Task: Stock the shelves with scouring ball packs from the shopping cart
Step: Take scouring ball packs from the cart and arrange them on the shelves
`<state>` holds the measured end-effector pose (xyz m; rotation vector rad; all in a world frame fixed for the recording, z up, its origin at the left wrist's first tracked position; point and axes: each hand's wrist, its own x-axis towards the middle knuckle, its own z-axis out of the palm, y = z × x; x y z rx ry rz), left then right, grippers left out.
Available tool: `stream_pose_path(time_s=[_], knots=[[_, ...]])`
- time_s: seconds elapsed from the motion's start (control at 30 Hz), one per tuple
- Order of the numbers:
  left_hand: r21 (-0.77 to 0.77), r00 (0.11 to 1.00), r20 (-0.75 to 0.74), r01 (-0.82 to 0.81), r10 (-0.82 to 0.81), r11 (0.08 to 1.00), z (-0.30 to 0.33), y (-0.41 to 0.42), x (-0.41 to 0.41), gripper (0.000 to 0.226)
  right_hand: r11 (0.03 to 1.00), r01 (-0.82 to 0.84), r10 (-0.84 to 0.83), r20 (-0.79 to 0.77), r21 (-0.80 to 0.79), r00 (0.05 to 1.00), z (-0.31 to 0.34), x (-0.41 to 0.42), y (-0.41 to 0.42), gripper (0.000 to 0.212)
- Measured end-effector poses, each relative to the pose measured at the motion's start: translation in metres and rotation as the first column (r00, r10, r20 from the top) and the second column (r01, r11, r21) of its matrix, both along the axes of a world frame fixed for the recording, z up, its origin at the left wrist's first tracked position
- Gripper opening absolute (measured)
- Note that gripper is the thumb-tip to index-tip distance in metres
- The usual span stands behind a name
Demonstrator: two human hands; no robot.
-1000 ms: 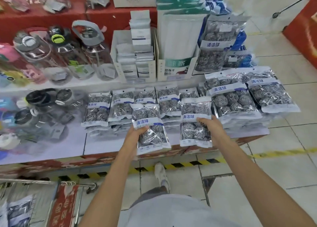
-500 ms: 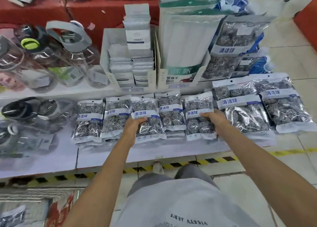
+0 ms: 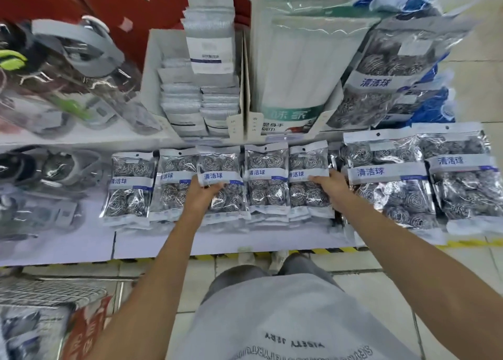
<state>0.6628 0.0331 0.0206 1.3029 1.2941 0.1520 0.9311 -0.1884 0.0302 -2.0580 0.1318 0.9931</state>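
Observation:
A row of small scouring ball packs lies on the low white shelf [image 3: 81, 248]. My left hand [image 3: 202, 196] grips one small pack [image 3: 221, 169] lying on the middle stack. My right hand [image 3: 330, 188] holds another small pack [image 3: 307, 169] at its right edge, on the stack at the row's right end. Between them lies a further small pack [image 3: 266, 180]. Two larger scouring ball packs [image 3: 386, 177] [image 3: 462, 174] lie to the right. The shopping cart [image 3: 43, 297] is at the lower left with more packs [image 3: 24, 329] inside.
Water bottles in plastic wrap [image 3: 68, 82] fill the shelf's left side. Behind the row stand a white box of cloth packs [image 3: 196, 98] and a box of white towels [image 3: 296, 71]. A tall scouring ball pack [image 3: 386, 73] leans at the back right. Tiled floor lies below.
Both hands carried their packs from in front of the shelf forward and down onto the stacks in the row. The camera moved closer to the shelf.

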Motion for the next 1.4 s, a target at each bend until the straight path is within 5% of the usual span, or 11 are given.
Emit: stream_pose_path(time_s=[0.13,0.37,0.57,0.73,1.03,1.2,1.4], knots=[[0.118,0.994,-0.099,0.06,-0.048,0.991,0.0,0.005,0.0,0.065,0.999,-0.034,0.034,0.048,0.004,0.998,-0.007,-0.001,0.007,0.085],[0.247,0.956,-0.272,0.177,-0.107,0.953,0.005,0.005,0.006,0.062,0.99,-0.073,0.09,0.141,-0.12,0.986,-0.005,-0.003,0.009,0.062],[0.35,0.945,-0.298,0.239,-0.134,0.906,0.012,-0.003,0.005,0.069,0.949,-0.22,0.274,0.251,-0.224,0.928,0.007,-0.012,0.002,0.065],[0.416,0.91,-0.337,0.374,-0.241,0.829,0.02,-0.013,-0.009,0.053,0.902,-0.334,0.412,0.316,-0.275,0.854,0.021,-0.03,-0.007,0.058],[0.595,0.873,-0.421,0.471,-0.246,0.651,0.052,-0.054,-0.072,0.049,0.653,-0.668,0.722,0.558,-0.356,0.409,0.054,-0.093,-0.007,0.05],[0.58,0.853,-0.512,0.427,-0.098,0.694,0.062,-0.102,-0.137,0.063,0.371,-0.838,0.811,0.579,-0.4,0.082,0.064,-0.148,0.014,0.051],[0.6,0.833,-0.522,0.206,0.183,0.773,0.06,-0.174,-0.236,0.058,0.09,-0.923,0.772,0.612,-0.375,-0.173,0.064,-0.241,0.037,0.058]])
